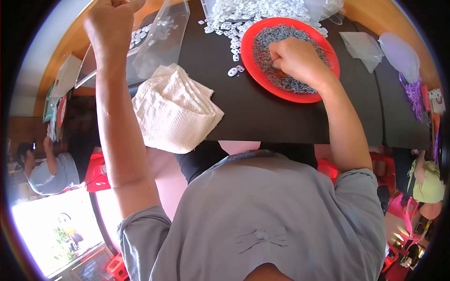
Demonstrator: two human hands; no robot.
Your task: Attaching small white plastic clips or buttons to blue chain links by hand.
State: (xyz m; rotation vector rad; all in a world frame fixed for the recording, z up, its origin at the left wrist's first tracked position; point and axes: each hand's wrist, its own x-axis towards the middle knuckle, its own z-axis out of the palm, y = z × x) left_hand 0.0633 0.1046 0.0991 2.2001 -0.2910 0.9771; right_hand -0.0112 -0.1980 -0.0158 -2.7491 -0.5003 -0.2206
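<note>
Screws (296, 85), uncountable, cover one red plate (247, 50); right hand (293, 56) has fingers curled together; left hand's (111, 13) I cannot tell.

one round red plastic plate (304, 97), right; one folded cream cloth (174, 112), left; two bare hands (294, 54); thin grey pieces (268, 36), too many to count.

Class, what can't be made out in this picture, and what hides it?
All in the head view:
- Left hand: fingers partly cut off by the top edge.
- Right hand: its back hides whether it pinches grey screws.
- Tabletop beneath the folded cloth: covered by it.
</note>
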